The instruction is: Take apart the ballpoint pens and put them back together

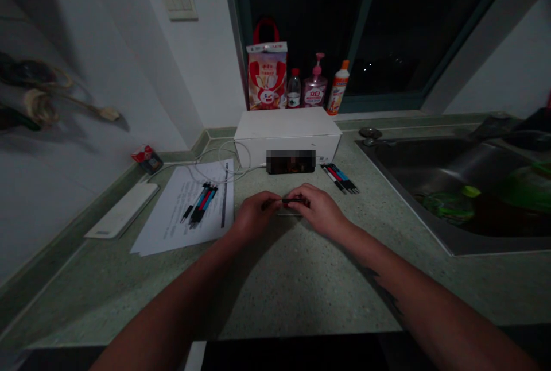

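Observation:
My left hand (255, 210) and my right hand (317, 205) meet over the middle of the counter, fingers pinched. Between them is a dark, thin pen (289, 200) lying level, gripped from both ends. Much of the pen is hidden by my fingers, so I cannot tell whether it is whole or in parts. A thin pale strip (291, 215) shows on the counter just below my fingertips. To the right lies a row of several pens (340, 178) in white, red, blue and black. Several more pens (201, 204) rest on printed paper at the left.
Behind my hands, a phone (291, 164) leans on a white box (287, 130), a white cable (215, 178) running left. Printed sheets (150, 239) and a flat white case (123, 210) lie left. A metal sink (404, 187) is at right. Bottles (315, 92) stand behind the box.

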Action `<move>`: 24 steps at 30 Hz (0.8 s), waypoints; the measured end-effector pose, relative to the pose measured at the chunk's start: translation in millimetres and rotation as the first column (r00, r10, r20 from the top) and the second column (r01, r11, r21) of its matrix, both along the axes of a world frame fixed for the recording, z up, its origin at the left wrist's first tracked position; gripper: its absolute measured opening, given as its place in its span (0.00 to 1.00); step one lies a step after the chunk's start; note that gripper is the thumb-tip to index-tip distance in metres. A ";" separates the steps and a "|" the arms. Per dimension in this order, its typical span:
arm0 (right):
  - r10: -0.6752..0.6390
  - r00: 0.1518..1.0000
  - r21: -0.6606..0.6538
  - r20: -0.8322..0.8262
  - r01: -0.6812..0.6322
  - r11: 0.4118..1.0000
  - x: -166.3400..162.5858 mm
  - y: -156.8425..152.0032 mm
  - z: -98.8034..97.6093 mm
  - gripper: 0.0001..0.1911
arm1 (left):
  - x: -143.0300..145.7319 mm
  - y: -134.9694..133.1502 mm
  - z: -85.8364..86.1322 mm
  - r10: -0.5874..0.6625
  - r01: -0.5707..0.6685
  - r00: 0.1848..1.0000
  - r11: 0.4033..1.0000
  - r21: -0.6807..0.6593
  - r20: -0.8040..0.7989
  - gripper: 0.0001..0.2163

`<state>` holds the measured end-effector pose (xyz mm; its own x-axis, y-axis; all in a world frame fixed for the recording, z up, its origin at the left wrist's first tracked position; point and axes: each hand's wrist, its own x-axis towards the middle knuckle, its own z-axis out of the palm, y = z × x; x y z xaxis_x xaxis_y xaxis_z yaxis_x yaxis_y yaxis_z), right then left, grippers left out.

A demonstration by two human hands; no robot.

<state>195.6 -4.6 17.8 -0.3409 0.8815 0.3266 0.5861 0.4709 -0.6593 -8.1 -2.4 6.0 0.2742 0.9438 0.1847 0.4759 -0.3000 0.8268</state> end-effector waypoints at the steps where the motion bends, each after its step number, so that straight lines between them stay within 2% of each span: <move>1: 0.001 1.000 0.006 0.011 -0.001 1.000 0.1 -0.3 0.2 0.04 | 0.1 0.0 0.6 0.004 -0.004 1.000 1.000 -0.007 0.000 0.09; 8: 0.019 0.997 -0.139 0.071 -0.009 0.990 0.1 -1.7 0.5 0.09 | 0.9 -2.5 7.3 -0.015 0.016 1.000 0.999 -0.028 0.014 0.09; 12: -0.017 0.999 -0.044 0.051 0.019 0.999 0.2 -1.7 1.2 0.05 | 1.8 -3.0 7.4 0.002 -0.001 1.000 1.000 -0.031 0.016 0.09; 15: -0.045 0.998 0.014 0.036 0.045 0.999 2.4 -0.7 0.9 0.05 | -2.2 2.0 5.1 0.070 -0.070 0.997 0.997 -0.020 -0.015 0.09; 19: 0.071 0.989 -0.016 0.129 -0.069 0.997 4.2 -0.6 -3.3 0.08 | -14.7 12.1 1.5 0.203 -0.183 0.953 0.977 0.107 -0.223 0.09; 22: 0.188 0.953 -0.059 0.238 -0.179 0.982 2.4 -2.5 -6.9 0.10 | -22.6 15.4 -0.9 0.222 -0.153 0.895 0.968 0.200 -0.387 0.10; 24: 0.221 0.933 -0.080 0.285 -0.207 0.975 1.2 -4.0 -7.6 0.10 | -25.1 14.8 -2.4 0.221 -0.132 0.861 0.967 0.219 -0.457 0.11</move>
<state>196.7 -8.6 10.2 -0.5965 0.7895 0.1447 0.6441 0.5785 -0.5005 -33.1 12.4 3.6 0.2020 0.9494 0.2405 0.8551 -0.2907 0.4293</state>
